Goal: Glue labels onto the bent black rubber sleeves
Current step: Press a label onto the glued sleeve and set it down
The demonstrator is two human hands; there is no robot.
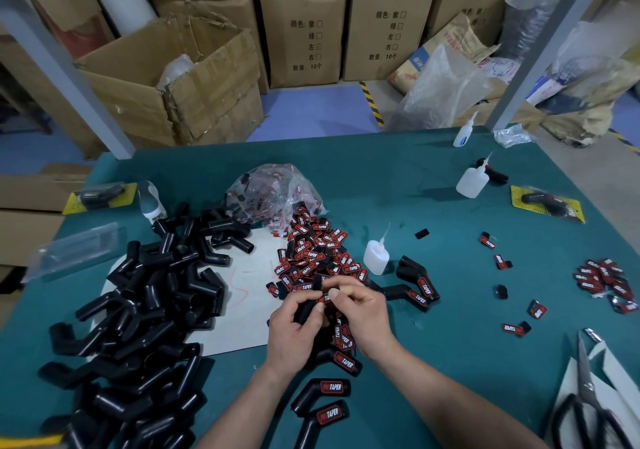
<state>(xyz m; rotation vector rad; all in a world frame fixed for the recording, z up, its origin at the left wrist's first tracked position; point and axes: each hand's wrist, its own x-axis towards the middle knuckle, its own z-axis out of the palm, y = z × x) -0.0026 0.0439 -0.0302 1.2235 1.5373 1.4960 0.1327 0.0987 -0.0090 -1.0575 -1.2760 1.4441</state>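
Note:
My left hand (294, 331) grips a bent black rubber sleeve (304, 310) above the table's middle. My right hand (360, 306) pinches a red-and-black label (325, 298) against that sleeve with thumb and fingers. A heap of loose labels (318, 254) lies just beyond my hands, spilling from a clear bag (273, 189). A big pile of unlabelled sleeves (145, 310) covers the left side. Labelled sleeves lie near me (325, 393) and to the right (419, 289). A small glue bottle (376, 254) stands right of the label heap.
Two more glue bottles (472, 180) (464, 132) stand at the back right. Scissors (585, 400) lie at the near right corner. Scattered labels (606, 282) dot the right side of the green table (433, 206). Packaged items (547, 203) (100, 196) lie at both edges; cardboard boxes (173, 85) stand behind.

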